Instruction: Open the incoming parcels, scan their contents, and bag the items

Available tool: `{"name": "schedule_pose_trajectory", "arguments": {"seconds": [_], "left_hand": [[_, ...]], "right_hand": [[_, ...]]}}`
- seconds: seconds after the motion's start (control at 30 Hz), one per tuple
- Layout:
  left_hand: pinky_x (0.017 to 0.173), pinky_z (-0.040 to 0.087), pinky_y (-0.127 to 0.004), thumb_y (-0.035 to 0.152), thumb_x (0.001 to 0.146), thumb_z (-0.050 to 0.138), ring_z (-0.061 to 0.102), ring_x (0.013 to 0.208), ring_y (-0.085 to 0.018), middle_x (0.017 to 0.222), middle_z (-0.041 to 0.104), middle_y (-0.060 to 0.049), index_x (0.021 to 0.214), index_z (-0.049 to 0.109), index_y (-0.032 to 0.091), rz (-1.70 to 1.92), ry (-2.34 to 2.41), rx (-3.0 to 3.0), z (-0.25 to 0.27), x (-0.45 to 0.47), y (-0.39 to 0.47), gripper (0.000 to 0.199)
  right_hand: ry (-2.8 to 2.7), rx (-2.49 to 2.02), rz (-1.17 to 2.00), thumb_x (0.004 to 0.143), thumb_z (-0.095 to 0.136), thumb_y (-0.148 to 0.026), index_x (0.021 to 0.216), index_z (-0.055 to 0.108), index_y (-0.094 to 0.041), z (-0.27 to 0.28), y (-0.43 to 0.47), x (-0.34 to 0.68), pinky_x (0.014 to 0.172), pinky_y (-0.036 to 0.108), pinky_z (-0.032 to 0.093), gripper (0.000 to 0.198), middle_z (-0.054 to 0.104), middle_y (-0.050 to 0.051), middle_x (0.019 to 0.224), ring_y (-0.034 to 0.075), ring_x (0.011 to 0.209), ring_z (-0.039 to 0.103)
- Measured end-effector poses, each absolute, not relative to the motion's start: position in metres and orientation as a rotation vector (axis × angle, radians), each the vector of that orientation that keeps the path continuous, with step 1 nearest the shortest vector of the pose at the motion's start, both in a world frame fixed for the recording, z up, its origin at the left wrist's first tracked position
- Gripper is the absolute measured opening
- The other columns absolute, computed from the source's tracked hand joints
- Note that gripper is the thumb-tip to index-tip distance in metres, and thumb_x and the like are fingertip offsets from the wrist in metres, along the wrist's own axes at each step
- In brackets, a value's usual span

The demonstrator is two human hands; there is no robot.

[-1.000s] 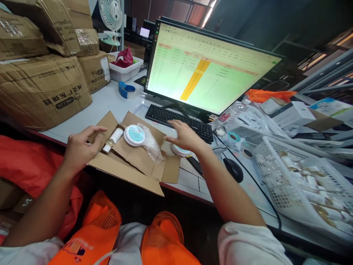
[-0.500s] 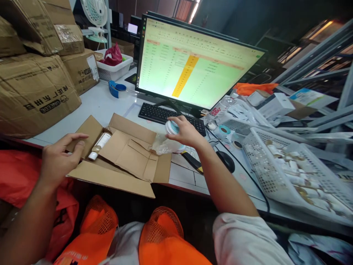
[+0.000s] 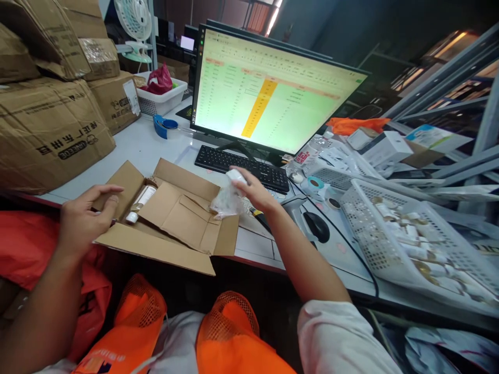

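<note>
Cluttered white counter (image 3: pixel 156 150) in a stockroom, crowded on every side. At 11 o'clock, stacked brown cartons (image 3: pixel 54 130) with printed writing upside down and not legible; behind them a small white fan (image 3: pixel 134 23) and a white basket (image 3: pixel 161 98) with something red inside. At 12 o'clock, a wide monitor (image 3: pixel 268 93) lit with a green spreadsheet and one orange column, text too small to read; beneath it a black keyboard (image 3: pixel 241 166), with a blue tape dispenser (image 3: pixel 163 125) off to its left. At 3 o'clock, a white perforated basket (image 3: pixel 409 228) full of small bottles, a black mouse (image 3: pixel 316 227) with its cable running past, and rolls of labels (image 3: pixel 316 184); farther back, white boxes and an orange bag.

Near centre, an open flat cardboard box (image 3: pixel 175 218) with flaps spread, overhanging the counter's front edge. Inside its left end, a small white tube (image 3: pixel 141 201) lying flat, cap toward 7 o'clock.

Right hand (image 3: pixel 253 191) raised above the box's right flap, just in front of the keyboard, fingers closed on a crumpled clear plastic wrap (image 3: pixel 226 201) around a small white object at its top; wrap hanging down, translucent and wrinkled, no label readable. Left hand (image 3: pixel 83 221) at 9 o'clock, fingers loosely curled and apart, holding nothing, hovering by the box's left flap; touching or not, cannot tell.

Orange mesh vest at 6 o'clock, over white clothing.
</note>
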State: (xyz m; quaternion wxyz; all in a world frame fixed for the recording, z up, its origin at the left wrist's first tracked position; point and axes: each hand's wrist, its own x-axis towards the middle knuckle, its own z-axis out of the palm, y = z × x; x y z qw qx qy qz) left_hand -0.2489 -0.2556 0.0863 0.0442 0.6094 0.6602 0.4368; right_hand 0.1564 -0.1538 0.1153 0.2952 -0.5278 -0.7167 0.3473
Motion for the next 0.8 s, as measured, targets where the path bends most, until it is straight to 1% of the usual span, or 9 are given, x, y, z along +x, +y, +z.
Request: {"name": "schedule_pose_trajectory", "arguments": {"seconds": [0.07,0.13,0.23,0.33,0.47,0.53,0.63,0.7,0.8], "left_hand": [[0.056,0.041,-0.021,0.037,0.088,0.062,0.057,0.056,-0.01,0.093,0.075,0.0,0.108,0.077,0.022,1.382,2.006,1.894,0.09,-0.251,-0.258,0.03],[0.057,0.04,-0.021,0.037,0.088,0.062,0.057,0.06,-0.011,0.088,0.074,0.001,0.106,0.078,0.022,1.41,2.015,1.914,0.093,-0.255,-0.26,0.028],[0.057,0.04,-0.021,0.038,0.088,0.062,0.056,0.06,-0.012,0.086,0.073,0.001,0.106,0.077,0.023,1.432,2.044,1.91,0.092,-0.261,-0.26,0.028],[0.055,0.039,-0.021,0.037,0.088,0.062,0.054,0.058,-0.011,0.089,0.074,0.002,0.108,0.077,0.023,1.444,2.056,1.905,0.091,-0.266,-0.259,0.029],[0.055,0.04,-0.021,0.037,0.087,0.062,0.052,0.057,-0.009,0.094,0.075,0.001,0.108,0.077,0.022,1.433,2.077,1.901,0.093,-0.269,-0.257,0.03],[0.055,0.041,-0.021,0.038,0.085,0.061,0.055,0.058,-0.011,0.092,0.075,0.001,0.106,0.078,0.021,1.445,2.093,1.875,0.094,-0.27,-0.255,0.031],[0.053,0.042,-0.021,0.039,0.084,0.06,0.058,0.059,-0.012,0.087,0.074,0.0,0.107,0.077,0.02,1.428,2.113,1.823,0.094,-0.272,-0.253,0.034],[0.052,0.042,-0.021,0.039,0.084,0.061,0.059,0.059,-0.012,0.086,0.073,0.0,0.108,0.077,0.02,1.418,2.107,1.798,0.093,-0.273,-0.251,0.035],[0.053,0.044,-0.02,0.039,0.084,0.061,0.06,0.06,-0.012,0.088,0.074,0.0,0.107,0.077,0.02,1.43,2.097,1.79,0.093,-0.273,-0.25,0.035]], "right_hand": [[-1.719,-1.301,1.045,0.094,0.034,-0.069,0.159,0.029,-0.036,0.12,-0.153,0.161,0.097,0.051,0.055,0.073,0.054,0.007,0.147,0.031,0.13,0.053],[-1.586,-1.253,1.064,0.093,0.021,-0.075,0.162,0.019,-0.037,0.121,-0.151,0.17,0.095,0.053,0.056,0.078,0.053,0.007,0.147,0.033,0.135,0.05],[-1.413,-1.248,1.057,0.09,0.019,-0.08,0.162,0.016,-0.033,0.115,-0.149,0.186,0.096,0.057,0.056,0.086,0.051,0.011,0.149,0.036,0.138,0.048],[-1.327,-1.281,1.202,0.089,0.032,-0.079,0.159,0.027,-0.029,0.105,-0.157,0.19,0.09,0.056,0.06,0.087,0.055,0.013,0.146,0.036,0.129,0.057],[-1.631,-1.42,1.238,0.086,0.062,-0.063,0.147,0.049,-0.031,0.107,-0.18,0.186,0.088,0.044,0.063,0.07,0.052,0.008,0.149,0.03,0.122,0.06],[-1.838,-1.505,1.202,0.086,0.067,-0.058,0.143,0.055,-0.03,0.114,-0.19,0.188,0.082,0.04,0.064,0.065,0.047,0.008,0.154,0.029,0.122,0.06],[-2.058,-1.589,1.152,0.087,0.067,-0.056,0.142,0.058,-0.028,0.123,-0.2,0.192,0.071,0.036,0.064,0.063,0.041,0.011,0.159,0.032,0.125,0.058],[-2.177,-1.575,1.088,0.088,0.065,-0.055,0.14,0.059,-0.028,0.122,-0.207,0.188,0.077,0.039,0.063,0.059,0.039,0.011,0.162,0.034,0.132,0.054],[-2.343,-1.506,0.954,0.088,0.066,-0.049,0.138,0.059,-0.026,0.116,-0.218,0.176,0.103,0.049,0.053,0.056,0.055,0.01,0.149,0.033,0.133,0.054]]}}
